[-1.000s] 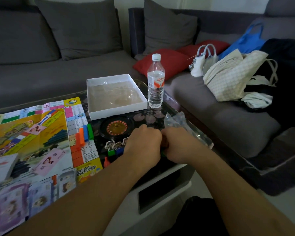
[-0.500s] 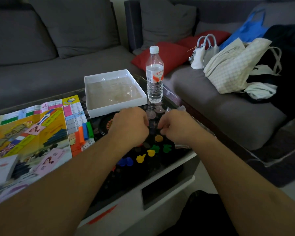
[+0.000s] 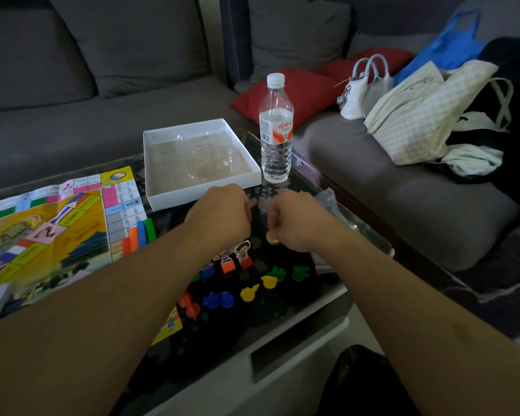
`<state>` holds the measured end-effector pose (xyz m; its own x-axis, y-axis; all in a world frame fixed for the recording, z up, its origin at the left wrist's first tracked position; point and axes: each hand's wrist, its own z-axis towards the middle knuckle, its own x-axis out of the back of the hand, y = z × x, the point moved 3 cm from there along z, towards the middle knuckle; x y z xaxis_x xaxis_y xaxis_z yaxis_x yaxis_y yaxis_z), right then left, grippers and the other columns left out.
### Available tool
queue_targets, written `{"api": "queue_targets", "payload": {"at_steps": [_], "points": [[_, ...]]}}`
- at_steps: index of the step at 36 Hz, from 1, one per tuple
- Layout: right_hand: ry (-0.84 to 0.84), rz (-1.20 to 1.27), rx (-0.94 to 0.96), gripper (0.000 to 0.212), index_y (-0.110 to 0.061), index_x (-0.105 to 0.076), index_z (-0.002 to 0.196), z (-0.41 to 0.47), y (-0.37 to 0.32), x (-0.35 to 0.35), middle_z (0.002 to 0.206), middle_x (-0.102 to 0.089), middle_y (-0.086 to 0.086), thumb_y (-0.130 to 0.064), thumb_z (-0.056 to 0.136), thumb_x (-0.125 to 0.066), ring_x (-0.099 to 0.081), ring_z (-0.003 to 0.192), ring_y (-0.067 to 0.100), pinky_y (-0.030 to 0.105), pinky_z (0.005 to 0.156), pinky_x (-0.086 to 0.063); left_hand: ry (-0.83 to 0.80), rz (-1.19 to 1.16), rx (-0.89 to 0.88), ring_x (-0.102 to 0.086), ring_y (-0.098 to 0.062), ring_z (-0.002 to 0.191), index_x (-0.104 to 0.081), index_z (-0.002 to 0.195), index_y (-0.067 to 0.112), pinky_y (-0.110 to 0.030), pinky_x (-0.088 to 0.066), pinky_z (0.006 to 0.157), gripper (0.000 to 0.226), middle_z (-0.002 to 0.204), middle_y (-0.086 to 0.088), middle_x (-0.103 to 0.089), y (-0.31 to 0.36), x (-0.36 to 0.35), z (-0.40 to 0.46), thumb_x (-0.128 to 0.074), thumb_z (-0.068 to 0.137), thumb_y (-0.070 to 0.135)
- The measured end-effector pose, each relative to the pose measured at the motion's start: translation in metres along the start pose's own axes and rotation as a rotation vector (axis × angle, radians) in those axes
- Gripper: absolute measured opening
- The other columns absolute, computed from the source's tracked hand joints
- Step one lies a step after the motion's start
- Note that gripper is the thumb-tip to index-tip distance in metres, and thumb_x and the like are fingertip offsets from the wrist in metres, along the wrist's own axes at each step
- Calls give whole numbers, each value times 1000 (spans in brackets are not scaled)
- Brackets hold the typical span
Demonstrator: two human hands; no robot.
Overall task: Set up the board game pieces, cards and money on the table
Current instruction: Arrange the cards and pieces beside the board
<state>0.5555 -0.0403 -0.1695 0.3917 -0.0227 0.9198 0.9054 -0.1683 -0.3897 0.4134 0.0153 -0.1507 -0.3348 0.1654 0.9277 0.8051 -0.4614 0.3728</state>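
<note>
Several small plastic tokens point(image 3: 249, 292) — blue, yellow, green — already lie on our dark glass table point(image 3: 282, 334) beside the unfolded colourful game board point(image 3: 42, 232); our right hand point(image 3: 300, 223) pinches a small gold piece point(image 3: 272, 239), our left hand point(image 3: 222, 214) is curled, its contents hidden — more remains.

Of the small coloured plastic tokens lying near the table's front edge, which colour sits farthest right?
The green plastic token at the right end; a second green lies left of it, then the yellow tokens, blue and red.

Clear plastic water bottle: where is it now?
Head view: the clear plastic water bottle stands upright at the glass table's far right, just right of the white cardboard box tray.
</note>
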Motion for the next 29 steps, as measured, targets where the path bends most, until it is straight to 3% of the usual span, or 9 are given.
{"api": "queue_targets", "payload": {"at_steps": [4,8,12,15,18,23,29], "points": [[100,103,-11,14,-26,-72,82,18,-3,-8,93,-73,-3,-14,84,-79,-68,93,17,29,81,-55,74,-65,36,-64,-24,85,-81,93,19,-32,-54,76,21,97,-6,-72,-1,3,0,-65,85,8],[121,-45,28,12,-26,-71,94,23,-10,-21,104,-70,-1,-17,86,-77,-65,100,21,35,85,-57,92,-112,92,-62,-23,91,-79,97,22,-31,-47,77,23,107,-4,-69,-9,9,-2,-65,86,9],[172,11,58,20,-27,-73,103,25,-12,-18,102,-70,-6,-14,87,-73,-64,98,18,37,88,-58,118,-148,104,-62,-22,94,-79,98,24,-32,-49,80,24,113,-3,-68,-18,18,-6,-65,87,8],[85,66,124,18,-28,-77,103,23,-18,-21,93,-66,-14,-25,86,-79,-64,95,13,33,88,-57,149,-174,94,-60,-20,97,-78,96,24,-32,-51,85,22,114,-2,-67,-22,25,-12,-65,89,8],[13,22,137,17,-30,-78,102,22,-22,-28,97,-68,-10,-23,87,-79,-67,98,15,37,88,-60,156,-196,97,-61,-20,97,-77,94,24,-31,-52,84,22,113,-1,-66,-25,27,-18,-64,89,8],[101,66,87,12,-30,-78,93,29,-21,-30,95,-73,-10,-23,85,-82,-68,96,16,40,90,-59,157,-224,99,-63,-19,98,-76,94,27,-34,-58,86,22,113,1,-66,-32,33,-25,-63,89,9],[67,106,62,34,-28,-73,117,26,-20,-29,97,-66,-12,-27,85,-84,-63,94,11,31,89,-54,178,-240,84,-60,-13,100,-77,101,25,-27,-48,82,23,109,7,-65,-42,44,-33,-62,94,9]]}}
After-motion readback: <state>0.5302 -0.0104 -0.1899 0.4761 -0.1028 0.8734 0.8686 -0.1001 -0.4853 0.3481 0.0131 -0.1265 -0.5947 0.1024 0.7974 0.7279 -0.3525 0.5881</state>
